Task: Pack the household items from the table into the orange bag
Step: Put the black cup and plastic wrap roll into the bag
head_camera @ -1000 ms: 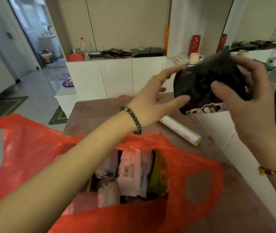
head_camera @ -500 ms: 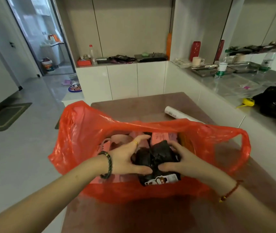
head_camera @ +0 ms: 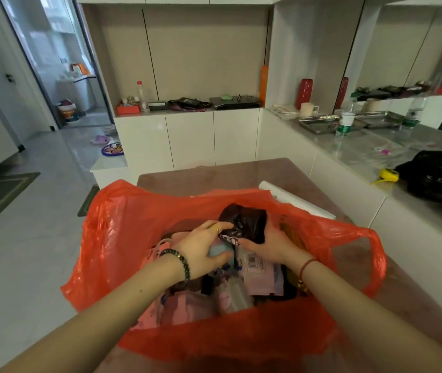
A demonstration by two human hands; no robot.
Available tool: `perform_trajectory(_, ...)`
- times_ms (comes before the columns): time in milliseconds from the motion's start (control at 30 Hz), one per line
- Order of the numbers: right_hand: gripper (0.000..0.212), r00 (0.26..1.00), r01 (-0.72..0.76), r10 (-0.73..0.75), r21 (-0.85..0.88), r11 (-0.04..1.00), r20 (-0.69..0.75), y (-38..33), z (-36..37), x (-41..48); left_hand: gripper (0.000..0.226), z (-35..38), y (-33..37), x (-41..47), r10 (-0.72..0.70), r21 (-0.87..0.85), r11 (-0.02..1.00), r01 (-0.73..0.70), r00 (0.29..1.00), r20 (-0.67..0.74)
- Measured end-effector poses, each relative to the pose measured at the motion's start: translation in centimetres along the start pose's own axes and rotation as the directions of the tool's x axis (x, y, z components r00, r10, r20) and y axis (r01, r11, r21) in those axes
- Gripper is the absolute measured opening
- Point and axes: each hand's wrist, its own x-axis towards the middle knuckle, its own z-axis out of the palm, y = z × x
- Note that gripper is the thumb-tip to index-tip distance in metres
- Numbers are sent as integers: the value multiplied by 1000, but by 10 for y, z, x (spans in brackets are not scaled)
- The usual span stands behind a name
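Orange bag (head_camera: 134,232): spread open on the brown table (head_camera: 214,173).
Black bundle (head_camera: 244,223): inside, at 12 o'clock.
Left hand (head_camera: 203,249): fingers laid on the bundle.
Right hand (head_camera: 271,244): cupped around the bundle.
White roll (head_camera: 295,201): at 1 o'clock, behind the bag.

A single head-worn wide-angle view looks forward and steeply down from above the near edge of the tabletop (head_camera: 349,265), close over the orange bag (head_camera: 139,232), whose open mouth fills the lower centre. Beyond the bag the view faces white cabinets (head_camera: 190,138); lines bow toward the frame's edges.
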Motion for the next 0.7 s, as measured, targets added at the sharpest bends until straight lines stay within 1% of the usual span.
perform_trajectory(67,63,980,114,-85,-159,981,178,-10,-26,-10,50,-3,4,7,59,-52,997,-62,997,-59)
perform_trajectory(100,57,964,139,-80,-223,965,252,-17,-44,-18,45,-6,9,13,83,-83,992,-91,991,-101)
perform_trajectory(133,57,945,155,-72,-244,957,319,-24,-64,-26,40,-11,15,21,101,-120,986,-119,983,-152)
perform_trajectory(167,57,915,182,-99,-179,967,392,-31,-87,-32,34,-16,23,31,114,-167,974,-150,971,-208)
perform_trajectory(200,54,878,193,-166,-14,981,449,-38,-112,-37,28,-21,31,44,120,-222,958,-180,958,-260)
perform_trajectory(233,47,856,183,-253,193,964,451,-42,-136,-39,23,-26,39,59,116,-278,939,-203,947,-301)
perform_trajectory(267,40,867,173,-326,387,906,377,-41,-159,-36,20,-31,48,77,99,-329,920,-212,940,-327)
perform_trajectory(300,35,910,177,-339,516,838,238,-34,-179,-27,17,-35,55,97,77,-364,909,-205,939,-335)
perform_trajectory(333,31,957,197,-281,560,805,68,-22,-194,-12,15,-36,61,118,57,-379,906,-188,942,-331)
perform_trajectory(367,28,977,213,-191,539,815,-97,-4,-203,7,16,-34,66,140,41,-377,911,-165,948,-317)
perform_trajectory(400,27,969,199,-100,473,858,-227,19,-205,29,18,-30,70,162,28,-366,920,-140,955,-294)
perform_trajectory(433,31,955,148,-32,379,913,-295,45,-204,51,21,-23,72,182,13,-350,930,-109,964,-264)
perform_trajectory(467,39,953,66,20,272,960,-301,74,-200,72,23,-14,73,200,-5,-336,939,-75,973,-229)
perform_trajectory(500,49,963,-26,69,163,986,-262,104,-194,90,25,-4,72,217,-23,-326,944,-42,981,-192)
perform_trajectory(533,60,975,-108,115,51,993,-190,133,-187,107,26,6,71,232,-42,-317,948,-9,987,-152)
perform_trajectory(600,77,979,-201,194,-173,964,-59,186,-171,133,28,26,65,257,-82,-302,952,56,994,-75)
perform_trajectory(633,84,972,-231,231,-271,934,-33,209,-162,144,28,35,61,267,-105,-298,950,89,994,-37)
perform_trajectory(700,93,954,-284,297,-412,866,-34,244,-146,160,29,49,52,280,-145,-308,940,145,989,21)
